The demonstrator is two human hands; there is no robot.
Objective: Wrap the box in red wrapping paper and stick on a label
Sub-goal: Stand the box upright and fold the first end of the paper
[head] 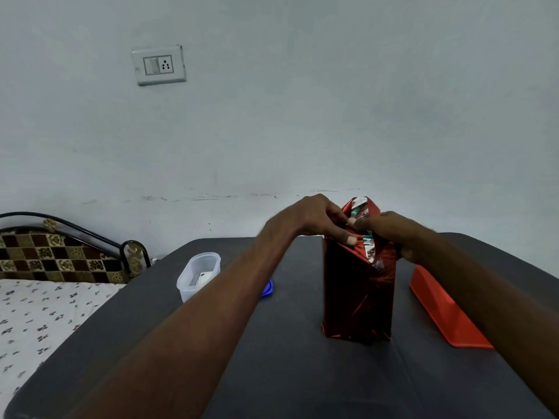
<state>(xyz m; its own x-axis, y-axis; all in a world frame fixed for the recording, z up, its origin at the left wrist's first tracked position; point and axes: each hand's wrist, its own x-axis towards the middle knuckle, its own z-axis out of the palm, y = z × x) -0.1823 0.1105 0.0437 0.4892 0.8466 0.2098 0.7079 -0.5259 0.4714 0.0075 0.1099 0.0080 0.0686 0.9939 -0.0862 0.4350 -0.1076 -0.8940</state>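
- Position: the box (pixel 358 294) stands upright on the dark table (pixel 272 358), right of centre, between a clear tub (pixel 198 275) on its left and a red dispenser (pixel 447 313) on its right. It touches neither.
- Wrap status: red paper (pixel 341 285) covers the sides down to the table. The top end is unfinished; loose flaps stand up there with the silver underside showing.
- Step in hand: judged to be closing the top end, that is, folding the flaps in over the upper face.
- Left hand (pixel 314 219): fingers curled over the upper left edge, pressing a folded flap down and in. A fingertip (pixel 351 240) lies on the red crease. This is a press on the paper, with some pinch at the fold.
- Right hand (pixel 393 234): fingers bent round the upper right corner of the paper, holding that side in place. The exact pinch point is hidden behind the flaps.
- Next move, as a judgement: flatten the side folds, bring the standing flap down over them, and hold it shut with one hand.
- The other hand must then be free to fetch tape; the dispenser is nearest the right hand.
- Caution: foil paper springs back, so pressure should not be released before fixing.
- Label: none is visible on the box; that step is not yet done.
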